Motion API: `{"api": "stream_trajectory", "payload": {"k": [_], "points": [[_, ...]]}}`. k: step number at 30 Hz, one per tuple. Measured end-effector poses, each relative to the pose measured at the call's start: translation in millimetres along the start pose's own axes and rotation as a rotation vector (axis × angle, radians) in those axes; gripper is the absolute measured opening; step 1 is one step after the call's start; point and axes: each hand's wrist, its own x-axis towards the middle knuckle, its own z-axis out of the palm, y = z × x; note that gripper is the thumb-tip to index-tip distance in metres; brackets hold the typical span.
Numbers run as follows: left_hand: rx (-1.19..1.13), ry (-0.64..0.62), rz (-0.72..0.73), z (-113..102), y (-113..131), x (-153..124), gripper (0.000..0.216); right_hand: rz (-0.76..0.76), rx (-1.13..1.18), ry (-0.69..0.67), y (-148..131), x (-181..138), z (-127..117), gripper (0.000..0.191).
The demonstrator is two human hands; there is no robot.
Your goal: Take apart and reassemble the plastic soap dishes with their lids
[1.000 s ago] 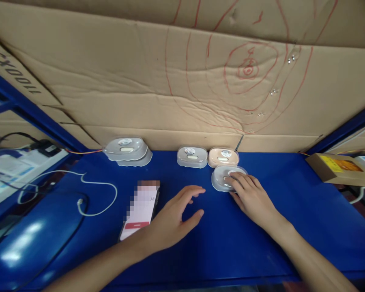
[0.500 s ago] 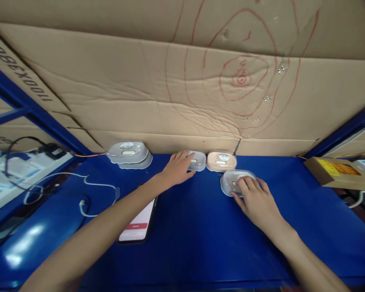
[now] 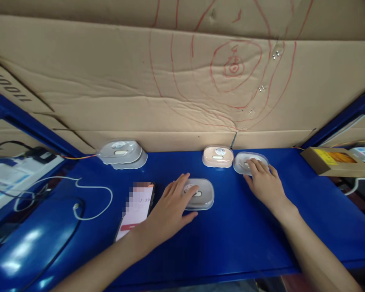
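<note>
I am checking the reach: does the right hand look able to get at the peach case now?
Probably yes: the right hand is at a grey case immediately beside the peach case, whose front and top look uncovered, though the hand may need to leave the grey one.

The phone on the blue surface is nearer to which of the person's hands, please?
Left. The left hand is just right of the phone, at a grey case; the right hand is farther right, at another grey case.

Workshop or storeroom type, can't tell which: blue metal shelf (image 3: 231, 243), blue post (image 3: 33, 129), cardboard backing (image 3: 94, 77) with red hand-drawn rings (image 3: 235, 68), loose white cable (image 3: 94, 187).
</note>
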Motion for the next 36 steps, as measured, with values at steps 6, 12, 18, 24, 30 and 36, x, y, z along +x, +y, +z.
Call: {"api": "stream_trajectory", "payload": {"k": [6, 12, 18, 24, 30, 36], "points": [[-0.080, 0.013, -0.013, 28, 8, -21, 0.078, -0.098, 0.193, 0.021, -13, 8, -10, 0.048], [-0.234, 0.075, -0.037, 43, 14, -28, 0.097, -0.621, 0.697, -0.230, -67, -20, -44, 0.084], [-0.417, 0.080, -0.110, 46, 4, -28, 0.112, -0.579, 0.840, -0.274, -80, -30, -36, 0.074], [-0.667, -0.036, -0.211, 41, 2, -27, 0.121, -0.443, 1.071, -0.252, -62, -18, -32, 0.054], [-0.755, -0.101, -0.173, 42, 13, -35, 0.134, -0.300, 0.995, -0.114, -56, -10, -16, 0.044], [-0.637, -0.187, -0.142, 39, 18, -35, 0.108, -0.338, 0.762, -0.078, -59, -1, 11, 0.053]]}}
